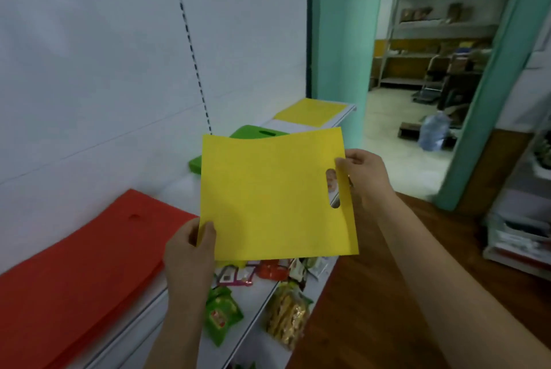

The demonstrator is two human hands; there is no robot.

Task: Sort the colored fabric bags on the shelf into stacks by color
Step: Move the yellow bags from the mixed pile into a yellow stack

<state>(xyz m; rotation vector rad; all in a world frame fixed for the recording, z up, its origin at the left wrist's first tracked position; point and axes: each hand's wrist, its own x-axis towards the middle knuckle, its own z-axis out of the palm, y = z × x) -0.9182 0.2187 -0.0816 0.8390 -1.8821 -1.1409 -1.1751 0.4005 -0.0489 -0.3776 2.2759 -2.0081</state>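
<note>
I hold a yellow bag (274, 195) flat in front of me, above the shelf (262, 294), one hand on each side. My left hand (189, 252) pinches its lower left corner, thumb on the front face and the other fingers curled behind the fabric. My right hand (362, 173) grips the right edge just beside the cut-out handle slot, thumb on the near face, the rest of my fingers behind; one of them shows through the slot. The bag hangs with its handle side turned to the right and its top edge sagging a little in the middle.

On the upper shelf, a red stack (77, 261) lies at the left, close to me. A green stack (238, 142) lies further along, partly hidden behind the bag I hold. A yellow stack (311, 112) lies at the far end of the shelf, well apart from the red one.

On the lower shelf beneath the bag lie snack packets (222, 313), green, red and gold, spread loosely. To the right is a brown wooden floor (372, 294), and a doorway with a green frame (483, 94).
</note>
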